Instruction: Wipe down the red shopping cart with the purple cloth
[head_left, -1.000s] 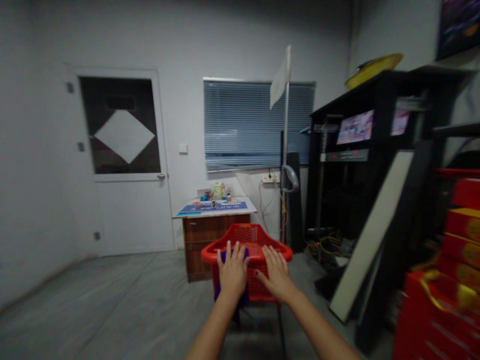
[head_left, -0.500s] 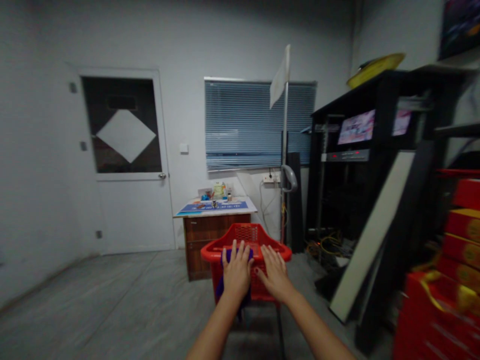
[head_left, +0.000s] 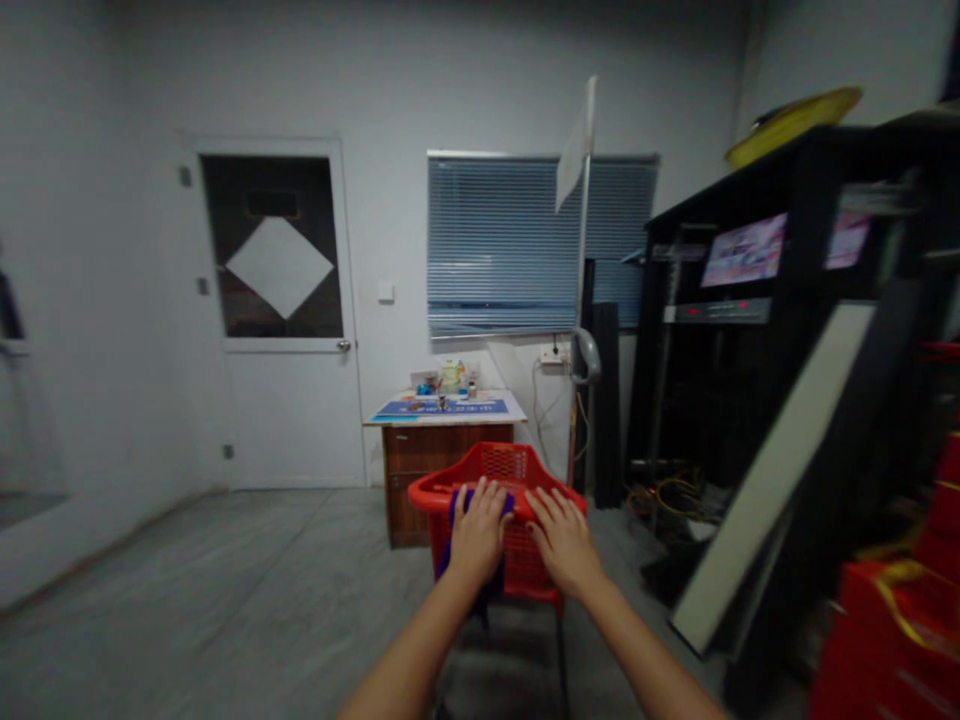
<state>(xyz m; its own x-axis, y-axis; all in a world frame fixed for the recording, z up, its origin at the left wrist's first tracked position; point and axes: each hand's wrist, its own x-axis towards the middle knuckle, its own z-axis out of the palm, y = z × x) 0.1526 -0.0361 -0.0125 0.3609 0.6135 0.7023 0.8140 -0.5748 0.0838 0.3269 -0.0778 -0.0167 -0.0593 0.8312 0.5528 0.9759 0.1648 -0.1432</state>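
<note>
So, the left hand (head_left: pixel 476 535) sits palm-down on a purple cloth (head_left: pixel 454 525), fingers close together; can't really tell if it's gripping the fabric or just pressing it. The cloth looks soft and drapes over the near edge of a red plastic basket (head_left: pixel 525 555), hanging down its outer wall. The right hand (head_left: pixel 564 543) lies open beside it, fingers loosely spread on the same rim, with nothing in it. The basket is a tapered, moulded thing with mesh-pattern sides, standing on a thin dark metal leg (head_left: pixel 559 660) above a grey floor. Further ahead there's a wooden cabinet (head_left: pixel 446 475) topped with a blue printed mat (head_left: pixel 442 407), and a venetian blind (head_left: pixel 502 245) behind that. Off to the right, a black rack (head_left: pixel 720 400) stands beside stacked red boxes (head_left: pixel 885 640).
</note>
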